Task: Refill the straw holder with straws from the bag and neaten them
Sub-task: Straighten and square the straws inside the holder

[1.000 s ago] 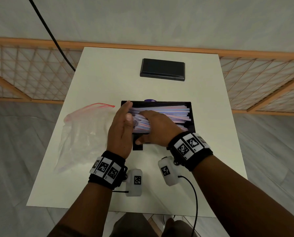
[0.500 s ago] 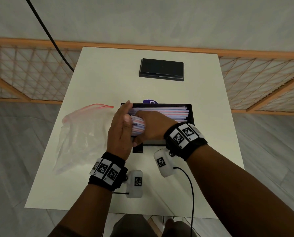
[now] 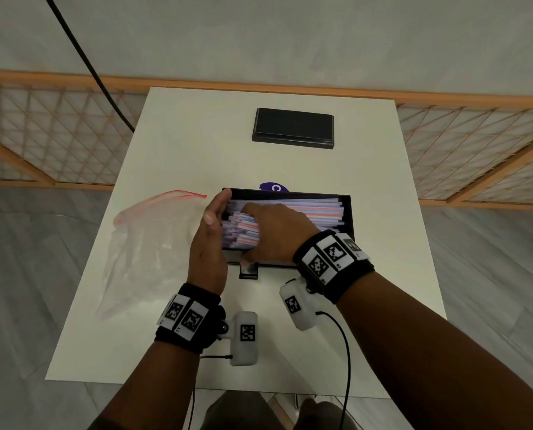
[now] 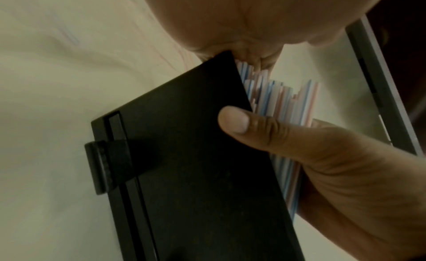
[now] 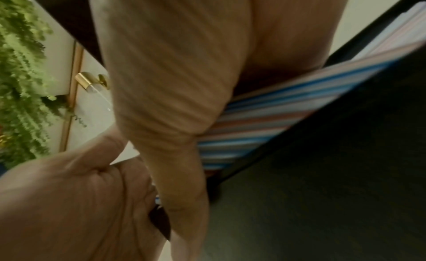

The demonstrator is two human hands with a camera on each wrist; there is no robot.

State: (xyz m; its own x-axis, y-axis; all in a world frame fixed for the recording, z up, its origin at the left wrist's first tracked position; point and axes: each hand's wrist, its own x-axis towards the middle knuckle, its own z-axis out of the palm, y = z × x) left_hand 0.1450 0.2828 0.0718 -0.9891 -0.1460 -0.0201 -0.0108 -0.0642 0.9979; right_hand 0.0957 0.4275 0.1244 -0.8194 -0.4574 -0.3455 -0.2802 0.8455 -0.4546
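The black straw holder (image 3: 347,209) sits mid-table, filled with red-, blue- and white-striped straws (image 3: 315,209) lying left to right. My left hand (image 3: 217,209) stands on edge at the holder's left end, fingers straight, palm flat against the straw ends (image 5: 276,108). My right hand (image 3: 268,234) arches over the left part of the pile, its thumb (image 4: 253,126) pressed on the holder's front wall (image 4: 196,155). The straws' right ends are uneven. A clear zip bag (image 3: 153,243) lies flat and limp to the left.
A black lid (image 3: 293,128) lies at the table's far side. A purple object (image 3: 273,187) peeks out behind the holder. A small black tab (image 3: 248,271) juts from the holder's front. A wooden lattice rail runs behind the table.
My right hand has slid a little further back and left over the straws, bunching them toward the left hand. The left hand has stayed against the straw ends.
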